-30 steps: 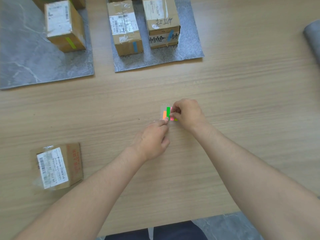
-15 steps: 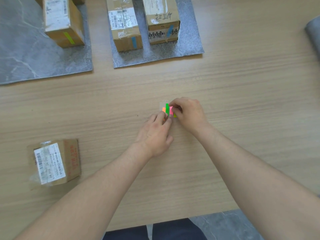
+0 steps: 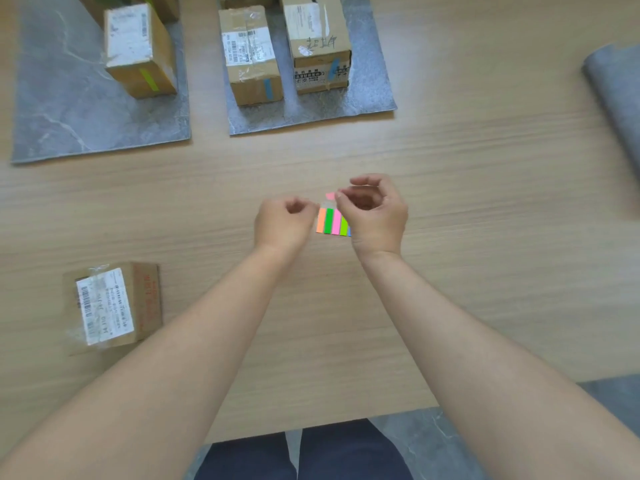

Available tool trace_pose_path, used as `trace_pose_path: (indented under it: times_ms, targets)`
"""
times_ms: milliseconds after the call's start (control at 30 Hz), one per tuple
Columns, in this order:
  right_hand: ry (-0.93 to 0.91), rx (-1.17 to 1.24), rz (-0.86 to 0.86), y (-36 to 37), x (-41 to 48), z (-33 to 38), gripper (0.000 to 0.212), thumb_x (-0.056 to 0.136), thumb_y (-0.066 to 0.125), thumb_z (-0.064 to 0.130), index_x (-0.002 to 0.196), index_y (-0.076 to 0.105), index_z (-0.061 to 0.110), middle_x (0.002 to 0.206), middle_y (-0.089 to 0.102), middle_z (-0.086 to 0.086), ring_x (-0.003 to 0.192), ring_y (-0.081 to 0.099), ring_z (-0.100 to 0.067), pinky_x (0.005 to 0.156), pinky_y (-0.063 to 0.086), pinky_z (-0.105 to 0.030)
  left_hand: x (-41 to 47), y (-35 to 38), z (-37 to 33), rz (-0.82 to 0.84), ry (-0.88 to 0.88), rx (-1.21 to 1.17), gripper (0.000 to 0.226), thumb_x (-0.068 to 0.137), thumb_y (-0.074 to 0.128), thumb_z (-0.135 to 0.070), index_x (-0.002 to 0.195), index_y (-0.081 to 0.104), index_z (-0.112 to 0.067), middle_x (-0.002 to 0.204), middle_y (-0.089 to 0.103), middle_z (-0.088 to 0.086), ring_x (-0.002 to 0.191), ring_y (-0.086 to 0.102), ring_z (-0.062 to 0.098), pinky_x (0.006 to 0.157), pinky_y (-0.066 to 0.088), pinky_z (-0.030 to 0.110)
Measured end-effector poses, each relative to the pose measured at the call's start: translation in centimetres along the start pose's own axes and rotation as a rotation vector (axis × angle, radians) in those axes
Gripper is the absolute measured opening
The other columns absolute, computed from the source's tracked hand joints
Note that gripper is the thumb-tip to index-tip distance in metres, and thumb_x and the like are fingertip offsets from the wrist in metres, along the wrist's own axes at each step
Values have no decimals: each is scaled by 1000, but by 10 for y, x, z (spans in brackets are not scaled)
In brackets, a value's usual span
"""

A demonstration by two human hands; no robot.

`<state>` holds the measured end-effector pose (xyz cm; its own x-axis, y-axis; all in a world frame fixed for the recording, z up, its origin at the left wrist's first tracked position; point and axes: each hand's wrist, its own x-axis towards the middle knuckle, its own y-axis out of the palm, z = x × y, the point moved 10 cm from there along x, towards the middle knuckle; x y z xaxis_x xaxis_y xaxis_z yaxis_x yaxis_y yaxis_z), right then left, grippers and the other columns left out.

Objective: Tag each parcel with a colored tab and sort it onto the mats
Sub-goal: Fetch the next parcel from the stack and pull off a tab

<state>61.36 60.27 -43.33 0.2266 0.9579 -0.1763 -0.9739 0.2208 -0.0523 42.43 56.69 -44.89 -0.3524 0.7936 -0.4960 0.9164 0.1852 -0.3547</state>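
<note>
- The pink tab (image 3: 330, 195) is pinched between thumb and forefinger of the right hand (image 3: 375, 214), just past the far edge of the sheet (image 3: 333, 222).
- The left hand (image 3: 282, 221) is curled, its fingertips at the sheet's far left corner; the sheet seems to be pinched there, though the contact is small in view.
- The sheet is held between the two hands over the middle of the tabletop (image 3: 485, 202), its coloured strips running near to far.
- The untagged parcel (image 3: 114, 306) lies toward the tabletop's front left corner, well apart from both hands and down-left of them.
- The left hand is nearer to the parcel; the tab, however, is carried by the right hand, so a reach across to the left is judged necessary.
- The parcel's long axis appears to run near to far, slightly tilted; its label faces up and its red-printed side faces right, toward the hands.
- That right side is judged the easiest face to be tagged.
- Tagged parcels are seen on the left mat (image 3: 86, 133) and the middle mat (image 3: 370, 98), along the far edge.
</note>
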Motion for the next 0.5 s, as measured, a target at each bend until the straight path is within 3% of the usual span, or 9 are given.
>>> trace_pose_path:
  times_ms: [67,167,333,500]
  targets:
    - [-78,-50,118,18,-15,14,32,78,82,-2,90,65,23,81,77,-6,78,75,-17,74,57,-25,-9,-9,7,53,-252,-287,16,90,71,-24,86,72,-8,80,71,5,73,67,21,83,62,40]
    - [-224,-119,276,43,-40,38,26,79,83,1,92,67,17,84,76,-3,81,76,-14,78,60,-28,-26,-32,9,109,-372,-380,16,91,71,-20,88,70,-4,83,70,11,77,69,24,81,62,39]
    - [-430,-249,450,85,-85,61,16,82,82,1,92,71,7,85,76,1,83,75,-12,81,61,-30,-49,-81,31,137,-409,-466,9,84,75,-10,92,73,-6,85,72,10,82,70,22,75,62,35]
    - [-519,-351,555,128,-141,57,19,80,79,-1,96,75,8,91,75,6,83,70,-1,79,58,-22,-70,-149,63,17,-273,-404,11,84,74,-7,80,65,-11,78,66,6,74,62,21,81,61,35]
